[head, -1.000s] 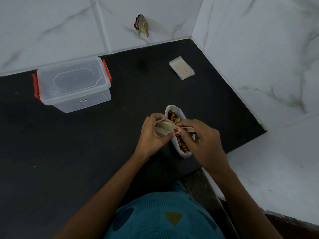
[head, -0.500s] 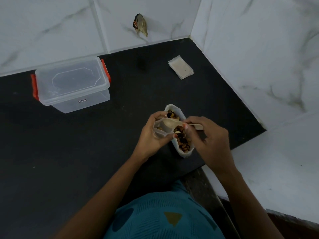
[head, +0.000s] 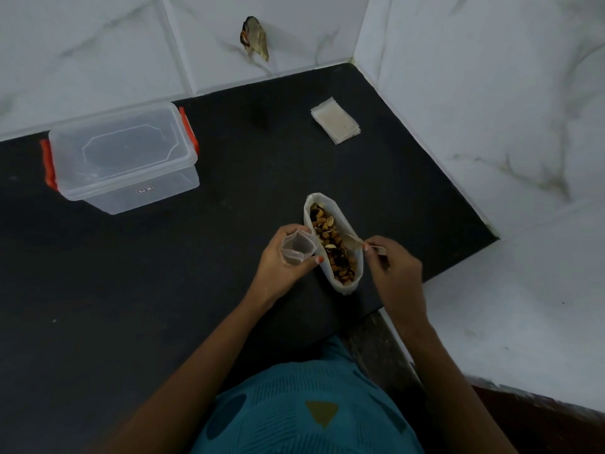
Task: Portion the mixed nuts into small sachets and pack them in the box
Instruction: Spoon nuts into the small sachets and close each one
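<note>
Head view: left hand (head: 278, 260) holds sachet (head: 296, 245) (mouth open) beside nuts (head: 332, 245).

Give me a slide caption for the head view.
Left hand holds an open sachet beside the nut bag; right hand dips a spoon; lidded box waits.

Small label on box (head: 144, 190), txt unreadable.
</note>
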Tool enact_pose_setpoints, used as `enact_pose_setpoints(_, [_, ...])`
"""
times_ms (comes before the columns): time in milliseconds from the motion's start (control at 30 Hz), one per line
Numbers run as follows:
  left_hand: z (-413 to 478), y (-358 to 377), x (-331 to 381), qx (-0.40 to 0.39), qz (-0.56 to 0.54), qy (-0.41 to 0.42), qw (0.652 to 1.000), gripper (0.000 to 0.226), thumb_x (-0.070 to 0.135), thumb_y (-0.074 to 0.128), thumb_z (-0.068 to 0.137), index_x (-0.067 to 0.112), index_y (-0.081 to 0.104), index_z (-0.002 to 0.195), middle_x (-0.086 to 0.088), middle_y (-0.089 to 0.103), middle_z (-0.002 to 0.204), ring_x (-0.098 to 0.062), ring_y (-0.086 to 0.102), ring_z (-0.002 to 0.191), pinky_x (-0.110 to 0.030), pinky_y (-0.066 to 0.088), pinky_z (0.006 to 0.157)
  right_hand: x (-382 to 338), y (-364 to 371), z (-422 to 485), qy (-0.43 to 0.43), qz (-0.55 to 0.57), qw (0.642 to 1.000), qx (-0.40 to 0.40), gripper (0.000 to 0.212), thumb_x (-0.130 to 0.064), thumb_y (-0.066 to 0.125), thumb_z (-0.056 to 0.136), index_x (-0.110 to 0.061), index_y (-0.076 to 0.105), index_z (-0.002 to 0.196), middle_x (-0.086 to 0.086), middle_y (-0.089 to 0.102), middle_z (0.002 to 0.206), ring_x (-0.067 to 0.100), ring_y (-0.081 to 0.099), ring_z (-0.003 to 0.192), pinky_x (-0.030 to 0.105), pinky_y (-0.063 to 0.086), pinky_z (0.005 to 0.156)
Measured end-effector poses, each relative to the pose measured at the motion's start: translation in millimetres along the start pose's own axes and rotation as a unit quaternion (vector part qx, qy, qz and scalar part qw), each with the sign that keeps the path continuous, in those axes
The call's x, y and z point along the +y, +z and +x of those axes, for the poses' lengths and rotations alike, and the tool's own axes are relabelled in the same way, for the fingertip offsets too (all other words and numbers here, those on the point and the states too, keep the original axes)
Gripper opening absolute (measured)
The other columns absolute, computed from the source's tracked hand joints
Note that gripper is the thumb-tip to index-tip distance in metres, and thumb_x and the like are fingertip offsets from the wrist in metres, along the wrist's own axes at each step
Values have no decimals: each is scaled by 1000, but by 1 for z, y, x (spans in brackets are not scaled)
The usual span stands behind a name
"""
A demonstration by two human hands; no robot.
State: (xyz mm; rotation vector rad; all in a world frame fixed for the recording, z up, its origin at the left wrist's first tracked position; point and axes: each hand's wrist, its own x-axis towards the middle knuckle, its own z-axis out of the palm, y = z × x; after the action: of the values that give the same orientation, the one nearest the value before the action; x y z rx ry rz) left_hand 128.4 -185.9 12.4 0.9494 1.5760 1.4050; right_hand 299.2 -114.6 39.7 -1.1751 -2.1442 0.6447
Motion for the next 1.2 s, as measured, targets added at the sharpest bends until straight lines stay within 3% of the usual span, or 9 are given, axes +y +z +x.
enact_pose_setpoints(67, [-1,2,-4,-9,-1,-14,1000,44,4,74,73,28,51,103,12,57,108,9,55,99,-9,46,81,3,6,-4,3,-12,1000,-14,16,4,58,84,5,63,99,19,66,93,22,63,84,20,46,76])
enact_pose_setpoints(133, [-2,3,-9,-21,0,-30,999,43,5,74,74,24,52,106,12,57,107,7,56,99,-10,47,82,7,9,-5,4,-17,1000,-10,16,6,59,83,7,63,99,21,66,92,24,63,83,28,47,75])
enact_pose_setpoints(333, [-2,8,-12,-55,5,-52,997,41,6,73,75,28,52,103,10,59,107,0,56,103,-13,48,85,14,12,-8,8,-15,1000,-14,17,9,58,82,10,62,98,24,66,92,29,64,83,32,48,76])
enact_pose_setpoints(433, [0,8,-12,-64,2,-59,996,41,5,72,76,30,52,101,10,59,107,4,56,102,-11,47,85,11,13,-8,81,36,996,0,16,3,53,87,6,63,100,17,65,94,16,61,85,18,46,76])
enact_pose_setpoints(567, [1,9,-12,-69,-2,-61,996,41,4,72,75,29,52,101,10,59,107,9,56,99,-10,46,84,13,7,2,204,96,974,29,14,-7,50,92,-5,63,96,0,60,80,-1,55,69,6,44,67])
enact_pose_setpoints(767, [2,9,-13,-80,-4,-68,994,40,7,72,76,29,52,102,10,59,109,4,55,106,-11,46,87,17,15,5,280,162,945,55,13,-8,51,92,-9,64,92,-5,60,71,-4,57,60,10,47,61])
enact_pose_setpoints(933, [2,8,-12,-78,-12,-70,994,41,6,71,76,30,52,102,9,58,111,0,55,108,-16,46,89,21,10,9,390,270,877,77,13,-8,52,91,-6,64,91,1,62,72,6,57,64,17,49,64])
enact_pose_setpoints(1100, [2,7,-13,-78,-16,-74,994,41,6,71,76,29,52,104,7,59,113,-2,56,109,-19,47,91,22,5,11,392,282,872,82,13,-10,52,91,-5,64,94,1,62,74,6,57,65,16,48,63])
enact_pose_setpoints(1200, [2,7,-12,-85,-17,-77,993,42,5,71,76,29,51,104,8,58,112,2,55,108,-15,47,88,21,10,7,356,243,900,69,12,-9,52,91,-7,63,94,-1,61,74,-2,58,60,9,48,58])
